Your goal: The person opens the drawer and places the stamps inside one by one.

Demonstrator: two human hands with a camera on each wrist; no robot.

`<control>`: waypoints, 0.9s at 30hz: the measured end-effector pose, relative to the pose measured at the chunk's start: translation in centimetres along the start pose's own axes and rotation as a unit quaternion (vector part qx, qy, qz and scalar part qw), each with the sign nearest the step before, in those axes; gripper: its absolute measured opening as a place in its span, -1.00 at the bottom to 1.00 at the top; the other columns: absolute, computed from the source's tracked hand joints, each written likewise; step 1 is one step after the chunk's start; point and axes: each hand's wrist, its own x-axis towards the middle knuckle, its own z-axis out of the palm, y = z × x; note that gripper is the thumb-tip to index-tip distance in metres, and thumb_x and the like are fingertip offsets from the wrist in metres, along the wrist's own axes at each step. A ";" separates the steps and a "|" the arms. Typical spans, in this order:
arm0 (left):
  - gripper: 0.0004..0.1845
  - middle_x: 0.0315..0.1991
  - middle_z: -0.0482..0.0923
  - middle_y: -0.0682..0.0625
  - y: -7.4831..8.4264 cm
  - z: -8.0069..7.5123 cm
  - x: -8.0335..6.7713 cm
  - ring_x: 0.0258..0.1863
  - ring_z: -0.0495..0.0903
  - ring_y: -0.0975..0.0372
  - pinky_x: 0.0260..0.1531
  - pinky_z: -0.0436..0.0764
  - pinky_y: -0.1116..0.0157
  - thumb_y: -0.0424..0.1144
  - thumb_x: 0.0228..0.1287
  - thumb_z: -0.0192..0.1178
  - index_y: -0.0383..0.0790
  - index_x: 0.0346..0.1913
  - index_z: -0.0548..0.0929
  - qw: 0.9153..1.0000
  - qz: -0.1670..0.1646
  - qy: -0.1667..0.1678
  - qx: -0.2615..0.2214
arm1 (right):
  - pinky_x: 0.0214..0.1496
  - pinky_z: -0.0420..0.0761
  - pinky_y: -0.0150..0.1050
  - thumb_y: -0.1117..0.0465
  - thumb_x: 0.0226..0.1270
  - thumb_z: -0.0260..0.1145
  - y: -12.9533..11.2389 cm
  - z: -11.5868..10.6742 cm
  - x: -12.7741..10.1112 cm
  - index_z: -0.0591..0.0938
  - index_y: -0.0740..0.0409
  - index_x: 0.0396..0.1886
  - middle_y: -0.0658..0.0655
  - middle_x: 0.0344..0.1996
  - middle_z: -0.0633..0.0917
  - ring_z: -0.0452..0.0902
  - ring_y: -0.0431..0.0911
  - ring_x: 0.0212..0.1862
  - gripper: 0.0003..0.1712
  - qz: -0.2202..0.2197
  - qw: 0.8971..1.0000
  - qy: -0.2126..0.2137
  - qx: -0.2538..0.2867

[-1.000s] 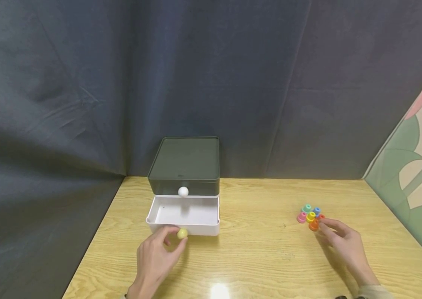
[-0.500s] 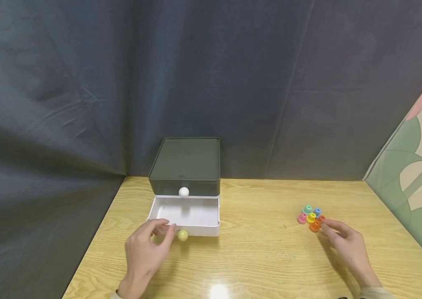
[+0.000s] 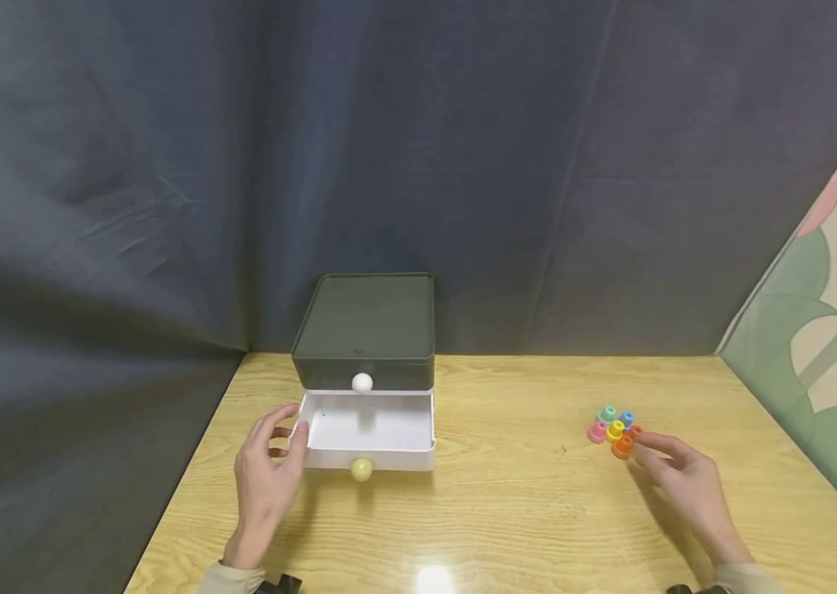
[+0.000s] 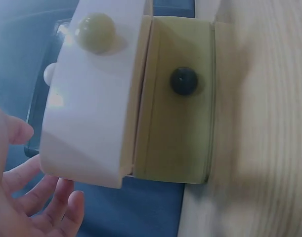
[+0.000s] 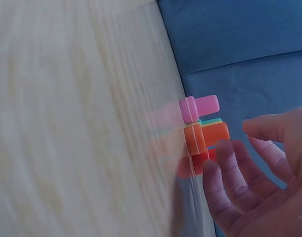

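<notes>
Partly, the lowest drawer (image 4: 175,133) hides from me: from above it is lost under the white drawer (image 3: 403,459), and only at my left wrist do its yellow-green front and dark knob (image 4: 184,81) show. My fingertips mask part of the red peg (image 3: 637,431), and my sleeves (image 3: 231,579) run off the head view's lower edge. The cabinet (image 3: 368,313) is dark green, a white knob (image 3: 362,382) on its upper front; the white drawer stands pulled out of it toward me, wearing a pale yellow knob (image 3: 362,469). My left hand (image 3: 264,480), loosely spread, is at the cabinet's left, by that drawer's front corner (touching or just beside, I can't tell). Well right of the cabinet, on the wood-grained surface (image 3: 507,462), a pink peg (image 3: 598,432), teal peg (image 3: 607,415), blue peg (image 3: 627,421), yellow peg (image 3: 615,431) and orange peg (image 3: 622,448) cluster with the red. My right hand (image 3: 687,485) lies beside them, fingers relaxed and slightly bent; contact is unclear. A tiny mark (image 3: 359,351) on the cabinet's top is too small to read.
</notes>
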 end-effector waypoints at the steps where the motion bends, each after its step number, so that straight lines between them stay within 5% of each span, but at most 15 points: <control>1: -0.71 0.05 0.77 -0.13 -0.1 0.0 0.0 -0.19 0.62 0.39 -0.31 0.64 0.46 -0.36 0.41 0.36 -0.23 0.15 0.77 1.000 -0.006 -0.003 0.000 | -0.17 0.69 -0.44 -0.04 0.57 0.37 0.0 0.0 0.1 0.61 0.36 0.33 -0.61 -0.22 0.62 0.76 -0.37 -0.23 -0.39 -0.003 1.000 -0.001 -0.007; 3: -0.71 0.05 0.77 -0.12 -0.3 0.1 -0.1 -0.19 0.61 0.40 -0.29 0.63 0.48 -0.35 0.43 0.33 -0.23 0.16 0.76 1.000 -0.016 -0.007 0.000 | -0.18 0.69 -0.44 -0.04 0.57 0.37 0.0 0.1 0.3 0.61 0.35 0.33 -0.56 -0.18 0.65 0.75 -0.37 -0.22 -0.39 -0.010 1.000 -0.003 -0.021; 7: -0.71 0.08 0.77 -0.11 -0.6 0.0 -0.1 -0.19 0.61 0.37 -0.28 0.63 0.44 -0.36 0.46 0.29 -0.24 0.18 0.76 1.000 -0.025 -0.014 0.003 | -0.20 0.70 -0.41 -0.03 0.58 0.36 0.0 0.3 0.5 0.62 0.34 0.33 0.02 0.05 0.82 0.73 -0.40 -0.24 -0.41 -0.025 0.998 0.000 -0.053; 10: -0.71 0.09 0.77 -0.13 -0.8 0.0 -0.2 -0.19 0.62 0.34 -0.28 0.62 0.44 -0.37 0.47 0.27 -0.24 0.17 0.76 1.000 -0.025 -0.016 0.006 | -0.22 0.70 -0.40 -0.01 0.61 0.32 -0.2 0.4 0.5 0.62 0.36 0.33 0.45 0.25 0.69 0.70 -0.41 -0.25 -0.43 -0.042 0.996 -0.003 -0.077; 21: -0.70 0.09 0.77 -0.14 -1.1 -0.1 -0.5 -0.16 0.68 0.18 -0.26 0.63 0.41 -0.37 0.48 0.24 -0.19 0.18 0.78 0.999 -0.043 -0.031 0.010 | -0.26 0.69 -0.39 -0.10 0.62 0.29 -0.8 0.5 1.0 0.63 0.39 0.31 0.51 0.30 0.63 0.65 -0.44 -0.24 -0.36 -0.032 0.991 -0.027 -0.128; 27: -0.69 0.09 0.78 -0.13 -1.2 0.0 -0.5 -0.16 0.67 0.21 -0.27 0.63 0.40 -0.38 0.47 0.25 -0.18 0.18 0.78 0.999 -0.043 -0.033 0.003 | -0.27 0.67 -0.38 -0.11 0.60 0.30 -0.7 0.4 1.5 0.65 0.36 0.29 0.49 0.24 0.68 0.81 -0.14 -0.15 -0.37 -0.031 0.987 -0.023 -0.155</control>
